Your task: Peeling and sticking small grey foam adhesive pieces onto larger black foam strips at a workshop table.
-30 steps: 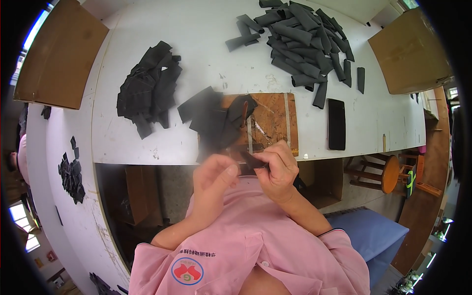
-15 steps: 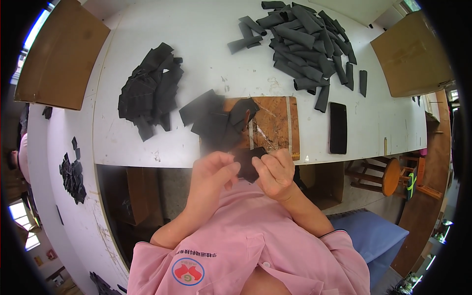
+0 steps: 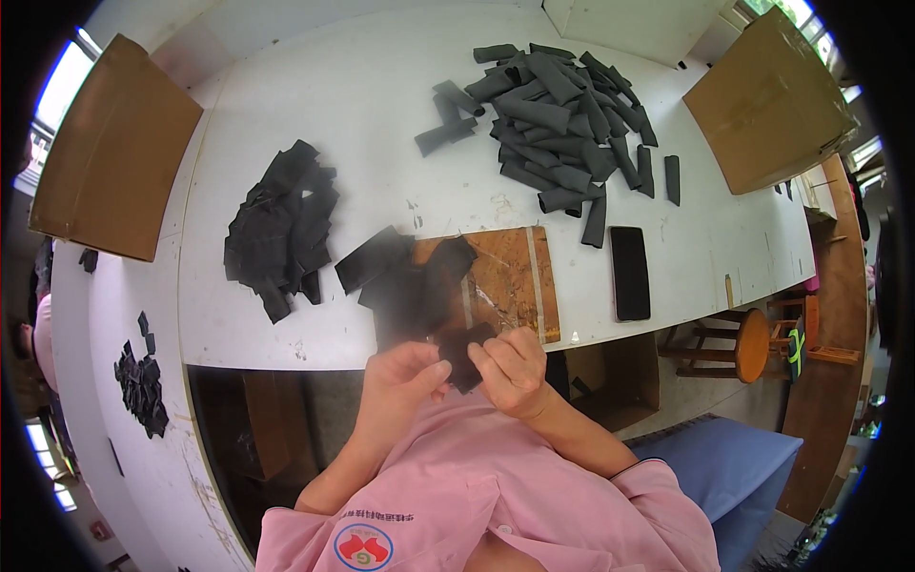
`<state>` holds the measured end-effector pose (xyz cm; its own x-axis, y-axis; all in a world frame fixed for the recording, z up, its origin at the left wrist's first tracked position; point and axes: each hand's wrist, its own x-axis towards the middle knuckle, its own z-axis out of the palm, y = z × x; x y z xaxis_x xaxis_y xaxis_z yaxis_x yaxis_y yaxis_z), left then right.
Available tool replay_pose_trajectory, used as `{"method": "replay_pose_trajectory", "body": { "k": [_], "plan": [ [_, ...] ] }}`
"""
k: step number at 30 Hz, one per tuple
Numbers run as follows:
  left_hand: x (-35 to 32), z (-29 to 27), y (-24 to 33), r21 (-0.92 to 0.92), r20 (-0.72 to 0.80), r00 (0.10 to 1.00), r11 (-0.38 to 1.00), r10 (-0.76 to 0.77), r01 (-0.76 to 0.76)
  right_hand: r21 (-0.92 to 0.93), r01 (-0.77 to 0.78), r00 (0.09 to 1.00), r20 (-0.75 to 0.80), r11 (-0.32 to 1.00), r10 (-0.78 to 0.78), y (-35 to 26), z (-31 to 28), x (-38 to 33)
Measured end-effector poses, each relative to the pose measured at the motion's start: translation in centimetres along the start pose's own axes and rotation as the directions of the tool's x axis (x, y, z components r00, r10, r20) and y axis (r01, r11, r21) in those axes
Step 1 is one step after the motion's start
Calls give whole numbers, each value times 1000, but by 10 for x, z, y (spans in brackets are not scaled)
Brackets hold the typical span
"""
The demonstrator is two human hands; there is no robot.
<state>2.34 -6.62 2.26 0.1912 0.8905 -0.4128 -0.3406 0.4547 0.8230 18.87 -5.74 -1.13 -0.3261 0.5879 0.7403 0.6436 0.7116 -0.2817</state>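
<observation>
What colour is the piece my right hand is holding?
The piece looks black or very dark grey; it shows best in the head view.

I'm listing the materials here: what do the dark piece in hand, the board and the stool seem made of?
Dark piece: perhaps fabric or thin foam; it looks matte, but shows too small to reveal any weave. Board: probably wood, its brown surface scuffed and dark-marked. Stool: likely varnished wood, given its smooth-looking orange-brown seat.

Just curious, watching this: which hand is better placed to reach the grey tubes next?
Probably the right hand: it is nearer the grey tubes ahead, though it holds a dark piece.
</observation>
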Motion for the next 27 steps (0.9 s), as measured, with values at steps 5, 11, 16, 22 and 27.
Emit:
{"method": "replay_pose_trajectory", "body": {
  "k": [5, 11, 16, 22, 27],
  "plan": [
    [3, -5, -1, -70, 73, 996, 996, -41, 46, -7, -2, 999, -36, 1000, 1, 1, 1, 1],
    [5, -9, -6, -125, 94, 988, 984, -119, 130, -17, 0, 997, -79, 1000, -1, 2, 2, 3],
    [7, 0, -4, -234, 44, 990, 962, -132, 139, -36, 37, 995, -93, 999, -40, 3, 2, 5],
    [6, 0, 0, -30, -13, 999, 998, -51, 51, -25, 68, 998, 0, 997, -68, 3, 0, 3],
    [5, 7, -1, 340, -213, 937, 920, 276, -193, 355, -341, 911, 352, 871, 213, -3, -11, 16]
  ]
}}
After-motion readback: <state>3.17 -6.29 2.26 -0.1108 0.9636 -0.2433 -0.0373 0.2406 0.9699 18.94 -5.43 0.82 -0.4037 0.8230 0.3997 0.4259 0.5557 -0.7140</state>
